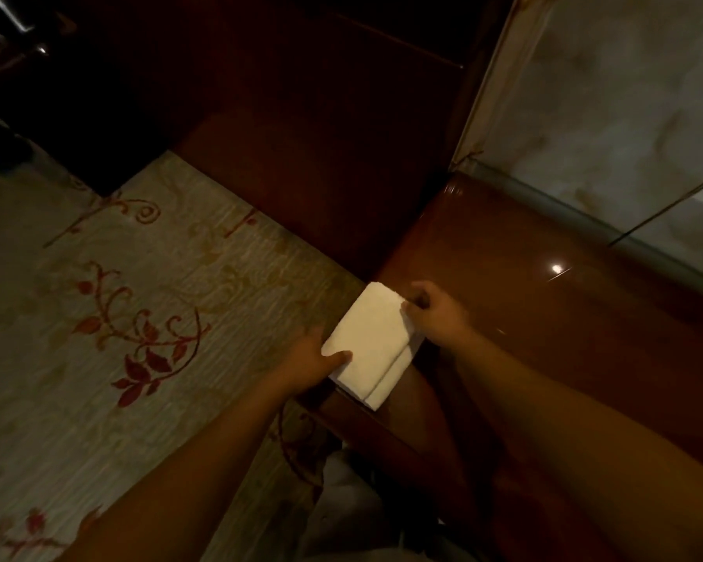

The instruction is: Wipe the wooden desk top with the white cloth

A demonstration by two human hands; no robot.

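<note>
surface [544, 302]: glossy dark wood, shiny enough to throw back a light spot, so I'd guess it's slick and the cloth will slide easy. Nothing else on the part we can see.
carpet [98, 277]: pale with red vine pattern, down to the left of the surface edge.
cloth [372, 342]: white, folded into a thick rectangle, sitting right at the front-left edge of the surface, one side hanging past the edge a bit. Looks soft, light, floppy, basically unbreakable. Best bet imo is a flat palm on top for wiping, or hold the folded edges so the layers don't come apart.
left hand [317, 365]: grip half curled at the cloth's near-left edge, thumb lying on top, fingers seem tucked under, but hard to see.
right hand [437, 308]: grip pinched together on the cloth's far-right corner, fingers bunched tight.
</note>
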